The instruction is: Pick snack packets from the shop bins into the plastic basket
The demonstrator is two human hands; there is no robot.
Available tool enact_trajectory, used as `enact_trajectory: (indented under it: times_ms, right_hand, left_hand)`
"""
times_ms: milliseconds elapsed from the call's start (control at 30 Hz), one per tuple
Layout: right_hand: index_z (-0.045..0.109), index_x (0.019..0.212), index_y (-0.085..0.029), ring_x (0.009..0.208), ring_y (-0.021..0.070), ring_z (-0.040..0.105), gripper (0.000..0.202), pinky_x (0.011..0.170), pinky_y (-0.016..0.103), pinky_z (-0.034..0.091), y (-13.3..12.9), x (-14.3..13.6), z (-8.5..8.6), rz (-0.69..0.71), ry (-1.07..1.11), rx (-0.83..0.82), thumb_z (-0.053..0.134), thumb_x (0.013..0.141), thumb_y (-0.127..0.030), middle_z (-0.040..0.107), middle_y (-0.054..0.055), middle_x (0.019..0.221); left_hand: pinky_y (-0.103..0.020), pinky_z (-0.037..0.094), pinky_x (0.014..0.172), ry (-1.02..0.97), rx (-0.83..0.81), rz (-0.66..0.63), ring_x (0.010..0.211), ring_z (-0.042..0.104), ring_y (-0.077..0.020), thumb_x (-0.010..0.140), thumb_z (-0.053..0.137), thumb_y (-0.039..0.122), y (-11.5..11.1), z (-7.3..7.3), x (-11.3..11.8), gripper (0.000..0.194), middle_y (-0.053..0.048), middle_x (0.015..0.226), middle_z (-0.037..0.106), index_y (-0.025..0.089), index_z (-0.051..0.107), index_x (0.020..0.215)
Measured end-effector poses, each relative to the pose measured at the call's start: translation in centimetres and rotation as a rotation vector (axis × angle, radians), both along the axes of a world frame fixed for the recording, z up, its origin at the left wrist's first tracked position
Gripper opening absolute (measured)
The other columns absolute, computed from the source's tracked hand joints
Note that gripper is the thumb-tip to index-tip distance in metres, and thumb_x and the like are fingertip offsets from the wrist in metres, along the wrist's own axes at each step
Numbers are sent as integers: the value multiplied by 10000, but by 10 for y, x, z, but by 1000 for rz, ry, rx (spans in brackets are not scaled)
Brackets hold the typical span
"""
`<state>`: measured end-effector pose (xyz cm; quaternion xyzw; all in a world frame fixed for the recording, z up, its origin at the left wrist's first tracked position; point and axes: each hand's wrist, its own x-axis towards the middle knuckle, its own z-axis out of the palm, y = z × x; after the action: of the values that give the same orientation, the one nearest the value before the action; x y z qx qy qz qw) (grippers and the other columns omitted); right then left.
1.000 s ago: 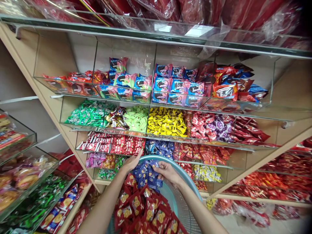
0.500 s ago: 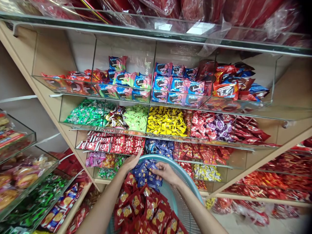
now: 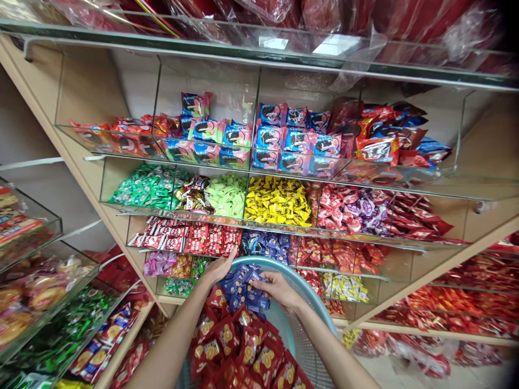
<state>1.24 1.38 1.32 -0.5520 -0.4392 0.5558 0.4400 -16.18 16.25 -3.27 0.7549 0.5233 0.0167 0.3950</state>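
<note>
Several shelves [image 3: 87, 97]: glass-fronted, far of you, w/ wrapped sweets [image 3: 279, 200].
Basket [image 3: 312, 289]: teal, near ctr; red pkts [image 3: 251, 346] near side, blue pkts [image 3: 239, 286] far-left side.
Yr L hand [image 3: 219, 270]: by far-left rim, fingers straight; grip, can't tell.
Yr R hand [image 3: 278, 287]: fingers narrow, tips on blue pkts.
Floor [image 3: 466, 375]: pale, right.
</note>
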Motion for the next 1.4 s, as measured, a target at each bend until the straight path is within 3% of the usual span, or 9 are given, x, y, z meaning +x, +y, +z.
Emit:
enact_trajectory:
  times_ms: [233, 400, 600, 733, 1000, 1400]
  right_hand:
    - [567, 720, -149, 439, 33, 355, 349, 404, 164, 251, -1, 1, 1, 14, -17, 1, 631, 598, -470, 503, -39, 576]
    - [534, 841, -168, 395, 40, 354, 411, 376, 173, 271, 4, -2, -7, 1, -124, 52, 631, 589, -477, 536, -34, 598]
    - [575, 829, -170, 477, 69, 388, 344, 435, 181, 282, 11, -9, -16, -105, -478, 264, 587, 643, -459, 510, -29, 589]
    - [597, 857, -190, 536, 88, 426, 317, 476, 184, 293, 15, -18, -15, -90, -646, 321, 568, 669, -443, 524, -26, 620]
    - [552, 981, -220, 654, 115, 505, 314, 574, 202, 350, 10, -27, -8, -25, -718, 352, 553, 707, -372, 559, -12, 746]
    - [536, 992, -227, 742, 155, 502, 287, 678, 253, 377, 14, -17, -10, -87, -744, 411, 556, 710, -277, 548, 23, 826]
  left_hand:
    - [-319, 393, 641, 12, 34, 0, 702, 568, -222, 706, 25, 689, -1, 2, 0, 766, -81, 800, 634, 193, 610, 716]
    - [-318, 387, 654, 37, 25, 4, 711, 567, -224, 714, 18, 678, -3, 6, 0, 774, -85, 791, 636, 188, 617, 730]
    - [-311, 387, 649, 19, 50, -1, 714, 565, -220, 706, 55, 689, -4, 9, 0, 751, -79, 813, 633, 195, 622, 711]
    - [-314, 386, 650, 18, 75, 3, 724, 563, -228, 707, 80, 688, -4, 8, 0, 729, -75, 822, 632, 203, 624, 719]
    - [-310, 381, 626, 12, 59, 9, 693, 561, -222, 711, 78, 686, -4, 8, 1, 717, -64, 771, 630, 207, 610, 666]
    - [-318, 385, 634, 27, 85, 11, 717, 563, -231, 707, 72, 686, -8, 14, 0, 720, -78, 828, 625, 202, 606, 690]
